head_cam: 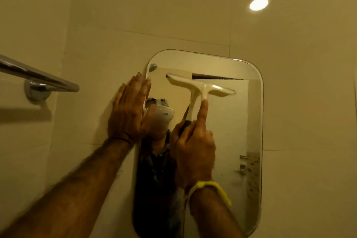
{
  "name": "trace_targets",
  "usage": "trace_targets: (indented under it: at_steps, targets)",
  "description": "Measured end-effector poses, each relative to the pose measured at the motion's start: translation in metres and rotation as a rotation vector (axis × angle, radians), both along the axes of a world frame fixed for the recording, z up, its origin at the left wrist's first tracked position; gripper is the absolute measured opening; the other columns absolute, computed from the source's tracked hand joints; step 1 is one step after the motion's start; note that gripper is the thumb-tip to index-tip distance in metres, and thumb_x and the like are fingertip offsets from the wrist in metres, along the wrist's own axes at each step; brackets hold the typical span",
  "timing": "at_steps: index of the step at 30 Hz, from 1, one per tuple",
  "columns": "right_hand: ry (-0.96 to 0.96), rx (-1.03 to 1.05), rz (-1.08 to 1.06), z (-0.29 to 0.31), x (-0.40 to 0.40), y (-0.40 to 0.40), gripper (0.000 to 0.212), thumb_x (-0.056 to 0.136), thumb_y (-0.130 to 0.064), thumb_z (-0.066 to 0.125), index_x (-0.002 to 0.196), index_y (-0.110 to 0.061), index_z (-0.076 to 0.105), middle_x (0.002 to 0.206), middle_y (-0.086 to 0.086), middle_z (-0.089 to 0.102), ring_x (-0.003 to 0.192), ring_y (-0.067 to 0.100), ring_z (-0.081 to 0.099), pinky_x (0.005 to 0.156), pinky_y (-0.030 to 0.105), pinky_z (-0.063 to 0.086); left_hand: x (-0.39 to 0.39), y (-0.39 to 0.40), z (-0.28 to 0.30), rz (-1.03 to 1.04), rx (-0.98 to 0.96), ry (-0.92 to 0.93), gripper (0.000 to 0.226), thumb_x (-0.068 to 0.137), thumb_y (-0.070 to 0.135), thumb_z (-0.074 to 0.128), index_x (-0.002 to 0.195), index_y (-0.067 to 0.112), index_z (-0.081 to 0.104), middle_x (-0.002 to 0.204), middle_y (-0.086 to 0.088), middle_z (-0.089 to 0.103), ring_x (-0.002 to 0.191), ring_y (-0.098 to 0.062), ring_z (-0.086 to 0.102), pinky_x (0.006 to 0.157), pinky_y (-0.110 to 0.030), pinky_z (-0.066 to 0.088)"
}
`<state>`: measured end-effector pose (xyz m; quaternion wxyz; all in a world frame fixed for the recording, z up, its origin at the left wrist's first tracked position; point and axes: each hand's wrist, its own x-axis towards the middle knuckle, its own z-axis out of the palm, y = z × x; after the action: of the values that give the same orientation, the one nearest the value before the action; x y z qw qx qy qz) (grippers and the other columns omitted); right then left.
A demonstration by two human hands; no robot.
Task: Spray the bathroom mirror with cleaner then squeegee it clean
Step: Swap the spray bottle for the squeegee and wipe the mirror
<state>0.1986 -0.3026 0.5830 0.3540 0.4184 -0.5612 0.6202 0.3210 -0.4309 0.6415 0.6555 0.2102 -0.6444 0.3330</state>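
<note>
A rounded rectangular mirror [231, 125] hangs on the beige tiled wall. My right hand [195, 150], with a yellow band at the wrist, grips the handle of a white T-shaped squeegee [201, 87]; its index finger runs up along the handle. The squeegee's blade lies against the glass in the mirror's upper part, tilted down to the right. My left hand [129, 108] is flat, fingers spread, pressed on the mirror's left edge and the wall beside it. No spray bottle is in view. Smears and droplets show on the glass at the lower right.
A chrome towel rail [38, 77] juts out from the wall at the left, level with the mirror's top. A round ceiling light [258, 4] glows at the upper right. The mirror reflects a person wearing a headset.
</note>
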Motion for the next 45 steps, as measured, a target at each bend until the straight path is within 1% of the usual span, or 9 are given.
trace_targets:
  at_steps: [3,8,15,20,24,28,31,35,45]
  targets:
    - [0.015,-0.005,-0.014,0.019,-0.004,-0.001,0.075,0.099,-0.032,0.047,0.157,-0.037,0.0,0.066,-0.005,0.044,0.054,0.0,0.038,0.047,0.011,0.028,0.001,0.002,0.0,-0.041,0.006,0.047,0.065,0.097,0.039,0.041,0.155,0.009,0.036,0.162,-0.016,0.033,0.151,-0.027,0.03,0.126,-0.044,0.019]
    - [0.177,0.165,0.017,-0.059,-0.01,0.006,0.081,0.094,-0.029,0.064,0.158,-0.027,0.014,0.068,-0.002,0.053,0.05,0.005,0.039,0.043,0.018,0.045,0.001,0.004,0.002,-0.145,0.05,0.11,0.066,0.099,0.04,0.033,0.154,0.004,0.036,0.16,-0.016,0.037,0.15,-0.027,0.032,0.124,-0.048,0.024]
    - [0.259,0.082,0.028,0.007,-0.01,0.012,0.059,0.104,-0.035,0.043,0.157,-0.031,0.018,0.062,-0.006,0.043,0.048,0.008,0.038,0.043,0.015,0.025,0.0,0.004,0.0,-0.129,0.047,0.102,0.063,0.099,0.037,0.033,0.152,0.004,0.038,0.156,-0.015,0.043,0.147,-0.029,0.037,0.124,-0.049,0.025]
    - [0.381,0.238,0.072,-0.027,-0.022,0.041,0.054,0.104,-0.037,0.036,0.155,-0.023,0.027,0.074,0.007,0.062,0.054,0.019,0.056,0.053,0.035,0.056,0.001,0.009,-0.026,-0.142,0.14,0.124,0.064,0.1,0.039,0.032,0.154,0.006,0.036,0.16,-0.013,0.038,0.153,-0.026,0.028,0.127,-0.05,0.015]
    - [0.405,0.325,0.075,-0.037,-0.034,0.05,0.054,0.103,-0.03,0.042,0.155,-0.026,0.028,0.086,0.012,0.063,0.055,0.017,0.051,0.047,0.026,0.045,0.001,0.0,-0.072,-0.112,0.131,0.128,0.07,0.099,0.046,0.035,0.157,0.008,0.027,0.165,-0.012,0.028,0.156,-0.024,0.02,0.127,-0.052,0.012]
    - [0.425,0.266,0.039,0.007,-0.014,0.035,0.059,0.102,-0.029,0.048,0.156,-0.032,0.023,0.074,0.002,0.047,0.052,0.006,0.033,0.046,0.017,0.026,-0.001,0.0,-0.071,-0.094,0.137,0.152,0.08,0.099,0.055,0.039,0.159,0.006,0.019,0.167,-0.014,0.021,0.156,-0.027,0.017,0.127,-0.052,0.012]
    - [0.434,0.331,0.048,0.004,-0.016,0.034,0.06,0.103,-0.031,0.046,0.156,-0.035,0.018,0.077,0.004,0.05,0.059,0.013,0.04,0.049,0.023,0.032,0.0,0.002,-0.072,-0.093,0.142,0.144,0.086,0.097,0.062,0.037,0.159,0.005,0.019,0.167,-0.015,0.019,0.157,-0.027,0.016,0.126,-0.055,0.012]
    - [0.48,0.392,0.051,-0.041,-0.042,0.051,0.057,0.1,-0.027,0.045,0.155,-0.028,0.027,0.093,0.015,0.065,0.059,0.015,0.045,0.047,0.012,0.025,0.0,0.0,-0.071,-0.023,0.146,0.119,0.092,0.091,0.061,0.046,0.158,0.005,0.018,0.167,-0.016,0.02,0.156,-0.028,0.017,0.124,-0.058,0.013]
    - [0.434,0.306,0.085,-0.025,-0.047,0.039,0.054,0.105,-0.031,0.043,0.155,-0.034,0.024,0.082,0.008,0.056,0.059,0.017,0.046,0.048,0.026,0.043,-0.002,0.0,-0.071,0.09,0.136,0.081,0.094,0.091,0.067,0.047,0.159,0.009,0.018,0.167,-0.014,0.021,0.156,-0.027,0.017,0.124,-0.059,0.012]
